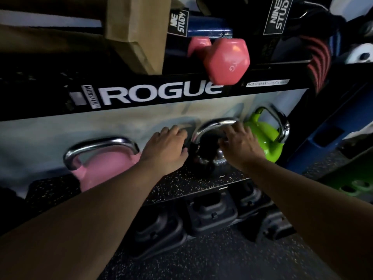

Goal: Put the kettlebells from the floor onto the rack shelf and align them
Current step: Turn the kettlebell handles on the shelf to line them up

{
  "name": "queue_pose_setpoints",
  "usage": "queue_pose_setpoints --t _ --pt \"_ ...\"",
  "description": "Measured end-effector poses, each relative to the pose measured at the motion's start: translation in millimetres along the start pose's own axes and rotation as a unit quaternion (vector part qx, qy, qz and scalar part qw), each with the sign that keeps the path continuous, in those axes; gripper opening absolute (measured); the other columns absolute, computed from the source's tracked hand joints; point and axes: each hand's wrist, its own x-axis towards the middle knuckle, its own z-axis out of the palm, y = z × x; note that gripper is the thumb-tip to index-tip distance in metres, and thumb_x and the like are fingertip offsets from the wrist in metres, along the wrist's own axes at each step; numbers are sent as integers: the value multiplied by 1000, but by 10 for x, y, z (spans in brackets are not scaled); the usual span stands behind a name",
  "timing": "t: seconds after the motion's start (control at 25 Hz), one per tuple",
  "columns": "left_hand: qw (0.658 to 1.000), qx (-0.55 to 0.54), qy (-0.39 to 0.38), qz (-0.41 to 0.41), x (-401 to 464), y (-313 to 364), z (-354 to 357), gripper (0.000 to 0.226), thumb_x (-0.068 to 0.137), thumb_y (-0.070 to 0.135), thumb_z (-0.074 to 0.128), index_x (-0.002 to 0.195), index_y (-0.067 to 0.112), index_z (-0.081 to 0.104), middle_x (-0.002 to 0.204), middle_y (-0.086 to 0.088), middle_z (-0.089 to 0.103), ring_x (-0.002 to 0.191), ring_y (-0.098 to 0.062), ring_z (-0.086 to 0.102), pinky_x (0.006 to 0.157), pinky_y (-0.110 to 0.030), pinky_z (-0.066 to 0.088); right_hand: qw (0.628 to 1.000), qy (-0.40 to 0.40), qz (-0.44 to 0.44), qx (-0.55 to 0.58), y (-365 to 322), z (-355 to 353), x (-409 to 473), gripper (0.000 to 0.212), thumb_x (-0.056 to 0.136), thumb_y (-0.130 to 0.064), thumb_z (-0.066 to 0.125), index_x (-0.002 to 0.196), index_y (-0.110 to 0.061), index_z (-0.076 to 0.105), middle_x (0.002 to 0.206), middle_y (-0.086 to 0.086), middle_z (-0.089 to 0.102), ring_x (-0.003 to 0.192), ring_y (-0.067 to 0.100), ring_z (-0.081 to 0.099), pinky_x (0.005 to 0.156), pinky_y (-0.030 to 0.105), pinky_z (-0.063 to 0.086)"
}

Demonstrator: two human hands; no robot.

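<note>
A: Both hands are on the black kettlebell (210, 156). The left hand (167, 147) lies cupped against its left shoulder, and the right hand (240, 145) is draped over the right end of the steel handle (214, 126). I cannot tell whether either set of fingers is fully closed; the frame is blurred there.

B: Location of the black kettlebell?

A: On the rack shelf (181, 188), upright on the speckled mat, between the pink kettlebell (105, 168) to its left and the green kettlebell (266, 138) to its right. It sits nearer the green one.

B: So the step in hand is alignment?

A: That is my judgement. Recommended procedure: keep the base flat on the mat and turn the bell about its vertical axis with both hands working against each other, one pushing, one drawing back. Do not tilt it, and keep fingers out from between neighbouring bells.

B: Orientation?

A: The handle points upward. Its long axis runs roughly left to right along the shelf, with the right end angled slightly toward the back wall. The pink kettlebell's handle lies more squarely along the shelf front; use it as the reference.
</note>
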Motion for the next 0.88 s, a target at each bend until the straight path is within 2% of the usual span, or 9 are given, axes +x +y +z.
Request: queue_pose_setpoints --t 0.12,0.2,0.32,0.44,0.52,0.6,0.64,0.76,0.88 --pt "983 -132 1 -127 351 293 143 53 98 54 39 135 16 44 128 -12 53 106 -36 60 83 -44 51 996 -20 76 34 333 89 310 63 94 -58 37 147 -24 27 149 18 34 132 42 37 102 56 38" --pt "940 -247 -4 -235 557 541 302 65 97 63 32 137 14 41 125 -14 56 101 -35 61 77 -38 46 991 -46 88 92 491 204 492 66 95 -60 36 150 -26 25 153 15 32 137 40 34 107 55 34" --pt "864 -370 8 -343 749 930 515 77 94 69 29 144 10 31 115 -11 54 82 -26 55 69 -29 40 973 -47 67 216 617 308 635 57 94 -56 44 141 -23 39 142 17 45 127 39 47 103 44 40" --pt "815 -414 42 -402 964 1094 633 80 96 65 30 154 13 11 148 -21 31 120 -40 50 94 -41 45 961 -46 72 263 671 282 688 56 89 -58 53 130 -20 47 129 18 51 115 41 54 95 43 46" --pt "811 -423 24 -402 1119 927 619 83 97 64 27 158 16 -4 156 -23 25 132 -41 44 105 -42 41 957 -31 100 272 663 263 649 58 85 -60 58 124 -18 51 126 16 53 114 41 52 97 46 46" --pt "822 -437 0 -365 1159 761 616 85 97 65 29 158 18 -5 158 -21 29 135 -38 44 104 -37 41 951 -31 101 290 662 286 541 53 85 -58 59 119 -17 53 120 14 57 109 36 54 93 44 46" --pt "823 -447 12 -352 1133 760 642 84 97 64 34 159 17 2 158 -19 31 137 -37 42 106 -37 40 933 -52 100 342 668 294 493 47 87 -55 60 115 -17 54 111 9 61 101 31 57 86 40 49" --pt "791 -504 86 -336 1061 987 844 67 100 55 37 154 18 23 153 -14 37 137 -32 43 108 -37 37 801 -97 134 575 690 287 437 20 96 -36 57 109 -21 58 80 -4 59 66 13 55 51 19 41" --pt "777 -525 82 -339 1236 872 799 62 103 50 29 156 17 21 154 -15 38 139 -32 40 113 -40 33 779 -89 135 605 603 336 426 29 103 -29 42 122 -26 63 74 -2 56 63 12 51 44 12 36"
